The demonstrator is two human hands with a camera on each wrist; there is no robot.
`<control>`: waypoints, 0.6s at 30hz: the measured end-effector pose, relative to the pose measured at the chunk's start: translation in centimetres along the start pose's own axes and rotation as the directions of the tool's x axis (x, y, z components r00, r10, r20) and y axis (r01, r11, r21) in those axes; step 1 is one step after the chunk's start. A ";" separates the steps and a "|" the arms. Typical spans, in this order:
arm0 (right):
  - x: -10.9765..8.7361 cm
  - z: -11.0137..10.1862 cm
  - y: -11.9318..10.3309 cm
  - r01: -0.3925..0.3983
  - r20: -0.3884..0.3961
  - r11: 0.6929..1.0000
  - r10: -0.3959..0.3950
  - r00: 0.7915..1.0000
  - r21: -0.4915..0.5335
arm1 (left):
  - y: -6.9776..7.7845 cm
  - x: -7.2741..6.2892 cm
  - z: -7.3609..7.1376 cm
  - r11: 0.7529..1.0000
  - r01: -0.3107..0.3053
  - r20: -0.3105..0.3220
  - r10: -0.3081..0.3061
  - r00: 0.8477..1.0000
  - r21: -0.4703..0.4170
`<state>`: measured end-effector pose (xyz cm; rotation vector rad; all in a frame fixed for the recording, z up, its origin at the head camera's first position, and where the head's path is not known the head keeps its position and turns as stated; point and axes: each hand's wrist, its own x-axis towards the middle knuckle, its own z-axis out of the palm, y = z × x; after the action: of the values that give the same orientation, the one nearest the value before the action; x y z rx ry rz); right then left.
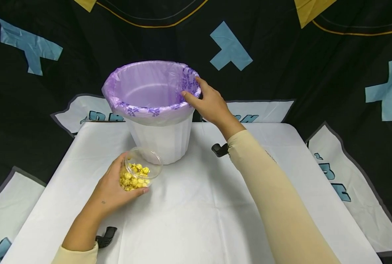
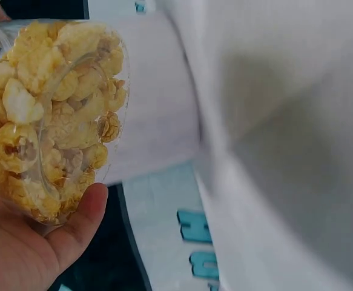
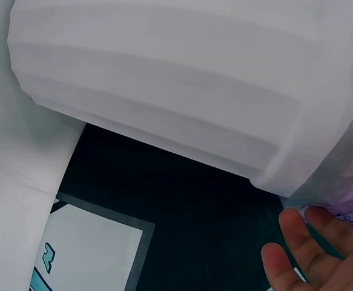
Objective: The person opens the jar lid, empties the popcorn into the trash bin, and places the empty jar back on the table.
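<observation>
A clear round plastic container of yellow popcorn (image 2: pixel 55 115) is held in my left hand (image 1: pixel 111 190), just in front of the trash can and tilted. In the left wrist view the thumb presses on its side. The white ribbed trash can (image 1: pixel 159 139) stands upright, lined with a purple flowered bag (image 1: pixel 149 110) folded over its rim. My right hand (image 1: pixel 212 104) grips the right side of that rim, thumb on the inner side. Several of its fingers (image 3: pixel 303 242) show by the bag's outer edge in the right wrist view.
A white cloth covers the table (image 1: pixel 189 227) under the trash can. Behind it hangs a black backdrop (image 1: pixel 268 73) with blue tape pieces (image 1: pixel 230 47). White lettered sheets (image 1: pixel 344 190) lie around the table's edges. A black wrist mount (image 1: pixel 220 149) sticks out from the right sleeve.
</observation>
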<state>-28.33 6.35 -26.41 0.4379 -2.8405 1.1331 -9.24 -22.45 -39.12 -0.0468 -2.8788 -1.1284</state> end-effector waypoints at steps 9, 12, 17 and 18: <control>0.0 -0.1 0.0 0.002 0.003 1.000 -0.002 1.000 0.023 | -1.1 0.0 -3.6 0.999 0.035 -0.090 -0.033 0.995 0.014; 0.0 -0.1 0.0 0.006 0.006 0.999 -0.006 1.000 0.032 | -1.2 0.1 -4.6 0.998 0.055 -0.122 -0.053 0.991 0.015; 0.0 0.0 0.1 0.004 0.005 0.999 -0.004 1.000 0.035 | -1.3 0.6 -6.5 0.998 0.060 -0.164 -0.056 0.985 0.020; 0.0 0.0 0.1 0.003 0.007 0.999 -0.003 1.000 0.037 | -1.3 0.7 -6.8 0.997 0.067 -0.170 -0.062 0.983 0.025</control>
<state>-28.39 6.42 -26.45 0.4488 -2.8284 1.1870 -9.77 -28.04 -34.96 0.1382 -2.7642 -1.0419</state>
